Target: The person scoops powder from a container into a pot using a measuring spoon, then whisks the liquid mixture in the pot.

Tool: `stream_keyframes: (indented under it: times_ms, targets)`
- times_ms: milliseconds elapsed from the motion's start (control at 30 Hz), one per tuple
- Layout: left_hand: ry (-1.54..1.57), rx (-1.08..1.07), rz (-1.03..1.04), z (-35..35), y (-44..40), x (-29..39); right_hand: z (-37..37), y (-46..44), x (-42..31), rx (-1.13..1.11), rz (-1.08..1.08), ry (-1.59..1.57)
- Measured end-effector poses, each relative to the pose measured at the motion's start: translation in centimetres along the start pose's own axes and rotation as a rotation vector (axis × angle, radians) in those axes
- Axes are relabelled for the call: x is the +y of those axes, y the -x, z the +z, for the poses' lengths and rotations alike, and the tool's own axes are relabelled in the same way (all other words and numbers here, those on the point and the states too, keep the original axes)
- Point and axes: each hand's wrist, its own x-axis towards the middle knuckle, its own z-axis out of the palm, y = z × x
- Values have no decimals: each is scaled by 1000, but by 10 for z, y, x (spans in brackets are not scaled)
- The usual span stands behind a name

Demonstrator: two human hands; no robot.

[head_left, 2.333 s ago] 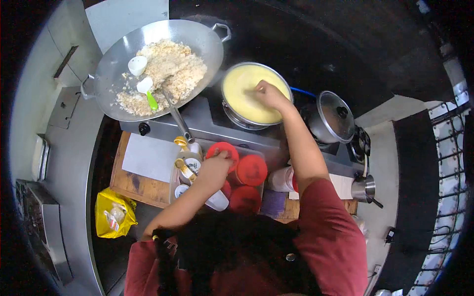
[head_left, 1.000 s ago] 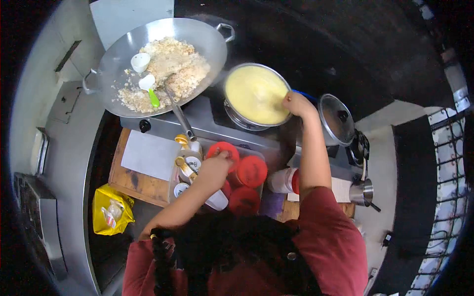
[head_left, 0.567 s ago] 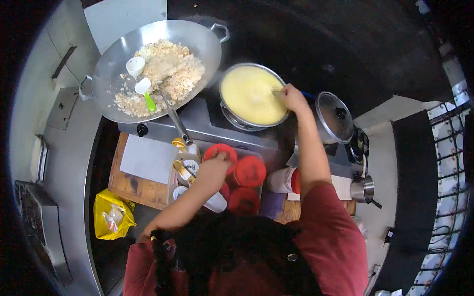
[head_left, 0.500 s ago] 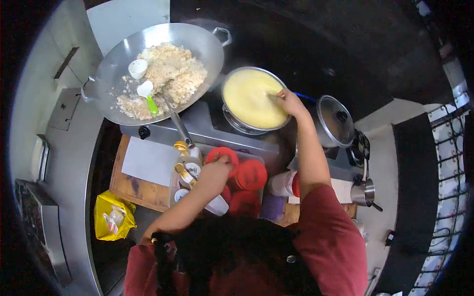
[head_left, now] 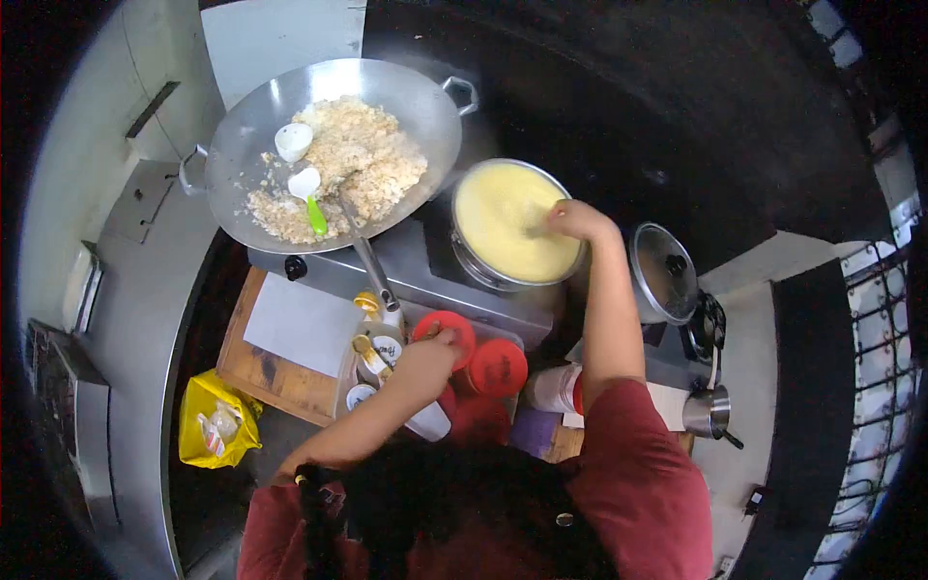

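Observation:
My right hand (head_left: 580,221) is closed round the handle of a utensil over the right side of the pot (head_left: 468,259) of pale yellow liquid (head_left: 505,213). The utensil's lower end is hidden in the liquid. My left hand (head_left: 429,364) rests on a red-lidded jar (head_left: 454,329), its fingers bent over the lid's left and near part. Other red-lidded jars (head_left: 498,367) and white-lidded containers (head_left: 387,350) stand around it in a clear bin (head_left: 343,382).
A wide wok (head_left: 237,145) with rice (head_left: 362,145), a white cup (head_left: 293,142), a green-handled scoop (head_left: 316,215) and a metal ladle (head_left: 372,271) is at left. A lidded pot (head_left: 662,273) stands right. Below lie white paper (head_left: 300,319) and a yellow bag (head_left: 198,425).
My right hand has moved about over the pot's right side with the utensil. My left hand stays on the red lid. The whole view has shifted, with the cookware now lower in the picture.

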Motion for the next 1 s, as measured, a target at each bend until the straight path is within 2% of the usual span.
stream_keyframes:
  times_ms: [33,167,200,233,300,367,400,433,500,533,567,633,767,833,867,900,1000]
  targets:
    - [5,-8,-7,4,0,-3,-6,-6,4,-85,109,122]
    - [23,9,9,15,0,0,16,-27,1,292,295,-7]
    - [39,16,5,10,-3,1,25,-22,-14,300,158,-103]
    - [48,30,-3,3,-4,2,22,-8,-38,156,131,-271]
    - [40,-12,-35,-11,-1,7,15,2,-47,53,-20,-123]
    - [-27,-24,0,-8,2,4,16,3,-33,44,22,72]
    - [-41,45,40,-1,3,-1,0,23,-51,49,137,130]
    - [-37,31,37,-1,3,-1,9,4,-32,47,143,159]
    - [-9,-109,-54,0,-3,2,46,-44,17,307,250,-42]
    - [-16,18,32,3,-2,0,49,-40,8,417,165,-59]
    - [-14,19,45,5,-2,2,46,-39,-2,295,191,-71]
    - [26,0,4,-2,-1,5,32,-8,-37,260,45,-120]
    - [-37,48,34,1,1,1,29,1,-29,116,-129,-35]
    - [-14,-31,-44,-5,2,8,30,-1,-21,189,208,33]
    - [-12,-40,-36,-3,3,9,40,-10,-17,346,270,2]
    - [7,0,-18,-2,3,9,39,-3,-26,350,280,2]
    - [4,28,-7,4,0,4,33,13,-48,210,-3,-151]
